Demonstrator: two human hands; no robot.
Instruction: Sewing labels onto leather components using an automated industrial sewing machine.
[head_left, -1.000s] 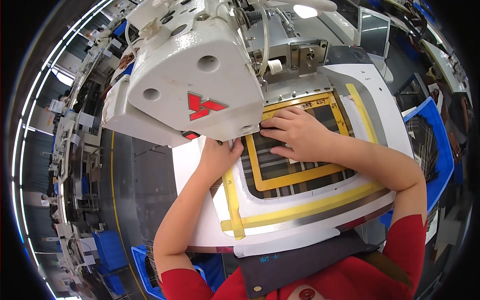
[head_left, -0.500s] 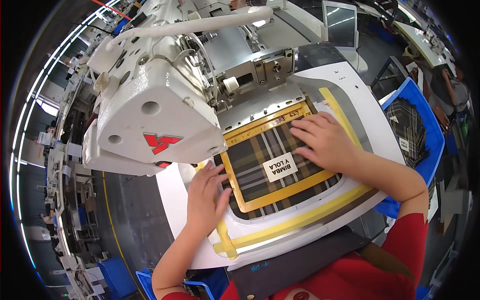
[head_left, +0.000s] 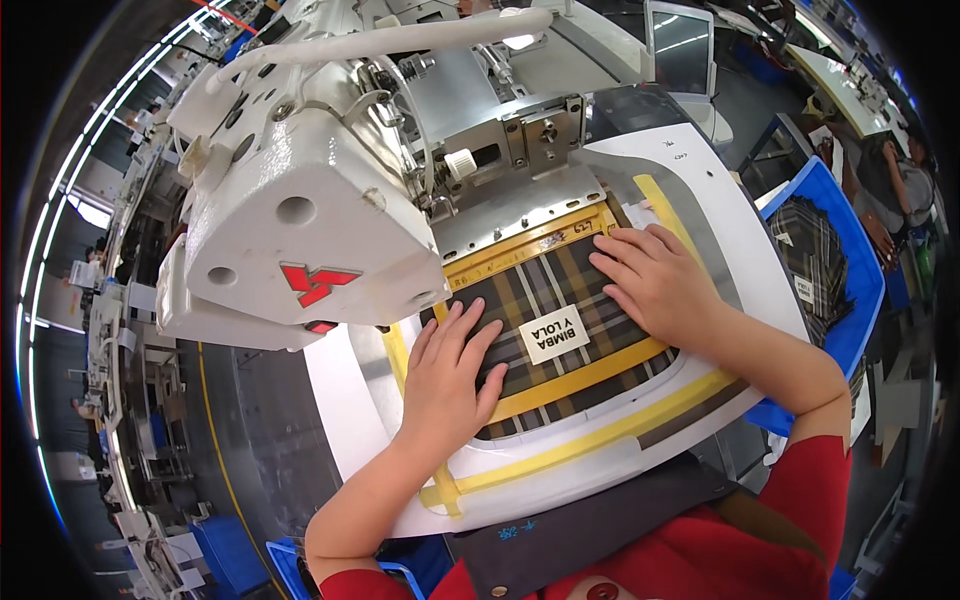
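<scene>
Dark plaid fabric [head_left: 590, 290] lies flat inside a yellow rectangular frame [head_left: 590, 377], under the metal clamp plate [head_left: 525, 222] of a white sewing machine [head_left: 330, 200]. A small white label [head_left: 553, 334] sits on the middle of the fabric. My left hand [head_left: 450, 375] rests over the frame's left side and the fabric's left part, fingers stretched out and slightly apart. On the other side, my right hand [head_left: 660, 285] lies on the frame's right edge with its fingertips on the fabric. Neither hand grips anything. The machine's needle area is hidden.
A white board with yellow tape [head_left: 590, 458] surrounds the frame. To the right stands a blue bin [head_left: 860, 330] holding more plaid pieces [head_left: 815, 255]. A screen [head_left: 680, 50] is at the back. Another person [head_left: 910, 185] is at far right.
My left hand has moved right and slightly up, from beside the frame's left edge onto the frame and fabric. My right hand has barely shifted.
</scene>
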